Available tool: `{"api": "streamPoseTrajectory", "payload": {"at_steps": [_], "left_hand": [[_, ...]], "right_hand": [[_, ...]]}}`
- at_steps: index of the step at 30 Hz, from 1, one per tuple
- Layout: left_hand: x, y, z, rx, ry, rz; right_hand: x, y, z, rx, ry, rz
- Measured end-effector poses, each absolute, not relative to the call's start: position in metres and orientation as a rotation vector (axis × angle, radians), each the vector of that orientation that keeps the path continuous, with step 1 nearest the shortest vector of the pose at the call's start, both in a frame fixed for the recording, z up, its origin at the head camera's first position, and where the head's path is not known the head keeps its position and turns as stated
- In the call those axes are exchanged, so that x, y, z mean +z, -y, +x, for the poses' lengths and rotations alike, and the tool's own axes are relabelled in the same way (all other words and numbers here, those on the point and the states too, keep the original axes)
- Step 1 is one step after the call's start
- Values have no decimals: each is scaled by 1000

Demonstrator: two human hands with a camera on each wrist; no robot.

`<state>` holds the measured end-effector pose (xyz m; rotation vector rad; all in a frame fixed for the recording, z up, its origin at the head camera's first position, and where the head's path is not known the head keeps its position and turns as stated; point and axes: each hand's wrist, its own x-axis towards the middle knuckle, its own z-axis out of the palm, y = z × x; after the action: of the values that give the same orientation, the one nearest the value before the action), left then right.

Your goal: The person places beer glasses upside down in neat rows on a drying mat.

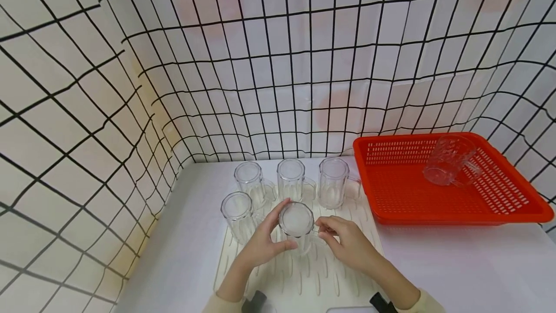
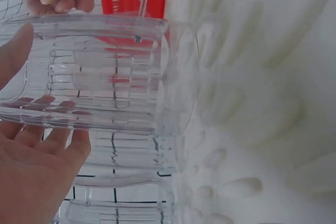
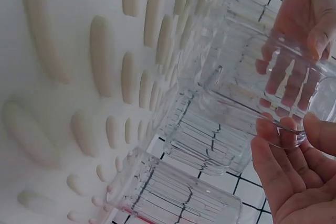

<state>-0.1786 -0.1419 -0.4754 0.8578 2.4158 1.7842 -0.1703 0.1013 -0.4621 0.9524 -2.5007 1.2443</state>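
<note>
A clear glass mug (image 1: 297,223) is held upright close over the cream ridged mat (image 1: 321,281). My left hand (image 1: 262,241) grips its body from the left, thumb on the near side and fingers round the far side. From the right, my right hand (image 1: 343,241) pinches the mug's handle, with thumb and fingertips on it in the right wrist view. Beside the left hand stands another clear mug (image 1: 238,216). Three more stand in a row behind: a left mug (image 1: 251,185), a middle mug (image 1: 291,180) and a right mug (image 1: 333,183).
A red plastic basket (image 1: 391,202) sits at the back right, with one clear mug (image 1: 447,161) leaning inside it. Black wire grid (image 1: 310,69) backed with white sheeting encloses the back and sides of the white table (image 1: 460,264).
</note>
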Motion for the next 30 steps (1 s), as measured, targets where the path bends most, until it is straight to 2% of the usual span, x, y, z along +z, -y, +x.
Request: {"api": "streamPoseTrajectory", "payload": {"at_steps": [7,17,30], "left_hand": [[-473,141,-193,1858,-2392,863],[-471,132,-198,2003,-2370,632],[-471,124,-197,2114,-2401,486]], "right_hand": [[-462,-91,-185,1337,2490,813],[-463,-81,-193,1361,2518,745],[-472,-77,-200,1405,2546,682]]}}
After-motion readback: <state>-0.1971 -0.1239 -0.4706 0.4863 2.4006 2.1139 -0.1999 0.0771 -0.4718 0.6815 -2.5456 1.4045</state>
